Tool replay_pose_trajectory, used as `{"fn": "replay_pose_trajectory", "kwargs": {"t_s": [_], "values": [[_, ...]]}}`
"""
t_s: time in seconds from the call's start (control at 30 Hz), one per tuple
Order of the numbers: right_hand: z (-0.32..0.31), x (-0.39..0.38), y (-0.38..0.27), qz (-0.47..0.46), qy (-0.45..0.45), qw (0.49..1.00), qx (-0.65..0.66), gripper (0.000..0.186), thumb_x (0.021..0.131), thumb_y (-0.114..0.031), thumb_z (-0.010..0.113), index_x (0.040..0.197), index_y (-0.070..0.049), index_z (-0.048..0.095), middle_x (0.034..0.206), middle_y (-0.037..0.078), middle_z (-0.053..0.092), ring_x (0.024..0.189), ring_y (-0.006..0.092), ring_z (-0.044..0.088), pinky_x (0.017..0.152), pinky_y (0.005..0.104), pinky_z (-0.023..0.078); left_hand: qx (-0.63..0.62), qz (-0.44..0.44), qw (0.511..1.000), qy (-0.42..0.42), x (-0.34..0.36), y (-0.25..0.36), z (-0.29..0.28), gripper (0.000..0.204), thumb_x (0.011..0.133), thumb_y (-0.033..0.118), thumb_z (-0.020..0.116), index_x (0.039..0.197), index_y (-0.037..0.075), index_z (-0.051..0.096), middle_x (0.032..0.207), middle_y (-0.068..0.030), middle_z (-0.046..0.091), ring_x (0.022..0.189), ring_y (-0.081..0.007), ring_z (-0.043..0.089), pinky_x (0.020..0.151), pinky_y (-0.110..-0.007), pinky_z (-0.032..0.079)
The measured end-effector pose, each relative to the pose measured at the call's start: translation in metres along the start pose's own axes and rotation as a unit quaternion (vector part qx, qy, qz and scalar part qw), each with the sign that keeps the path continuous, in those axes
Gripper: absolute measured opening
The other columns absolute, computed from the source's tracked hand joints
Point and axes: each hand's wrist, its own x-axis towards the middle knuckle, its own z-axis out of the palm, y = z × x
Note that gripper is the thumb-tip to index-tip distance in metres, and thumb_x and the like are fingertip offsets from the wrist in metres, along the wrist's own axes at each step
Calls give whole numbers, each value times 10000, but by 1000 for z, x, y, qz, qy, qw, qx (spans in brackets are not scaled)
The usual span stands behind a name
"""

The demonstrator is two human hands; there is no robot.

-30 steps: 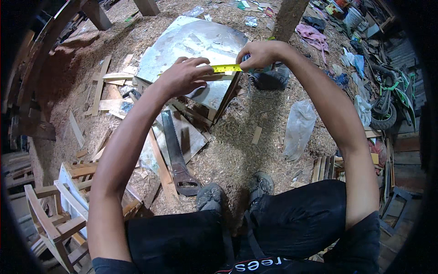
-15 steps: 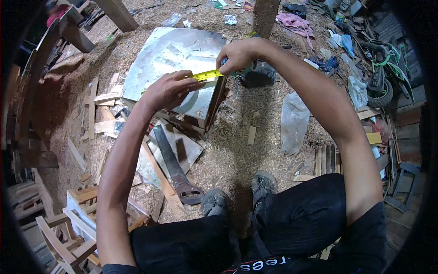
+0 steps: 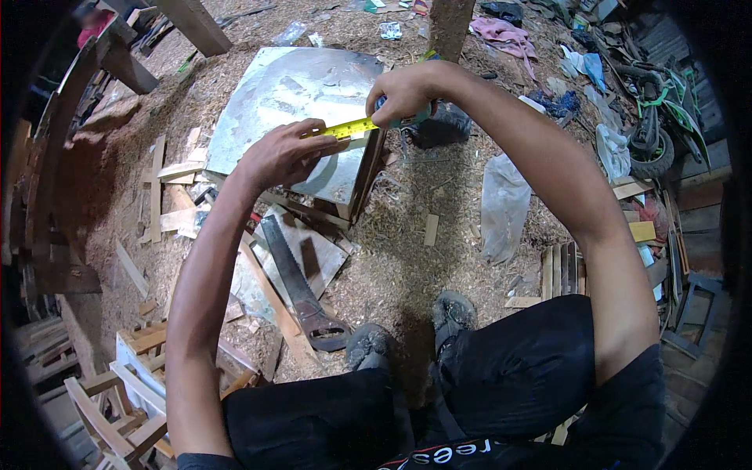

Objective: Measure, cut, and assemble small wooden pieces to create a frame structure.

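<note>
A tape measure [image 3: 350, 128] spans the gap between the two hands, its thin yellow metal blade drawn straight over the near part of a low box [image 3: 313, 90] with a flat, scuffed, whitish top. The left hand [image 3: 283, 153] grasps the blade with curled fingers, which hide its far end. The right hand [image 3: 403, 92] is wrapped around the blue-green case, covering most of it. Whether the blade touches the box top cannot be told. Just nearer the person, a handsaw [image 3: 288, 262] with a toothed, dull steel blade lies aslant by a narrow wooden strip [image 3: 270, 294]. Wood shavings litter the floor [image 3: 392, 270]; a crumpled, translucent plastic bag [image 3: 503, 207] lies to the right. Farther right, a green-trimmed motorbike [image 3: 652, 157] fades into the dark rim.
</note>
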Motion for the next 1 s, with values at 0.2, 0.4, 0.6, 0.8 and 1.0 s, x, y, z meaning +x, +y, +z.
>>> {"fn": "replay_pose_trajectory", "kwargs": {"t_s": [0.2, 0.4, 0.6, 0.8, 1.0], "values": [[-1, -1, -5, 46, -18, 999, 21, 460, 808, -338, 658, 1162, -49, 711, 1015, 130, 735, 866, 246, 692, 774, 377, 545, 20, 7, 1000, 6, 0, 0, 1, 487, 829, 37, 646, 1284, 210, 636, 1193, -151, 615, 986, -319, 658, 853, -406, 572], [1, 0, -3, 43, -12, 998, 32, 466, 799, -340, 663, 1163, -53, 711, 1023, 133, 733, 877, 252, 694, 772, 380, 552, 32, 17, 999, 4, 2, 1, 1, 473, 834, 40, 627, 1278, 203, 631, 1141, -144, 620, 943, -320, 657, 822, -408, 570], [-3, -4, -9, 44, -21, 998, 28, 462, 797, -341, 666, 1156, -54, 714, 1028, 127, 732, 871, 246, 695, 759, 377, 555, 19, 24, 999, -9, 5, -3, 3, 466, 826, 37, 612, 1267, 187, 631, 1102, -146, 630, 951, -318, 651, 835, -395, 564], [1, 0, -2, 44, -14, 999, 29, 445, 788, -332, 667, 1143, -70, 722, 1030, 127, 732, 870, 248, 694, 753, 382, 558, 18, 51, 999, -2, 6, -1, 1, 446, 828, 41, 624, 1256, 170, 636, 1084, -119, 638, 948, -297, 647, 842, -378, 564], [0, -1, -4, 49, -9, 998, 30, 461, 787, -343, 647, 1145, -61, 718, 1037, 132, 732, 887, 256, 696, 776, 387, 556, 22, 49, 998, -11, 6, 0, -2, 435, 844, 53, 629, 1256, 191, 637, 1082, -107, 636, 941, -288, 648, 846, -370, 567]]}}
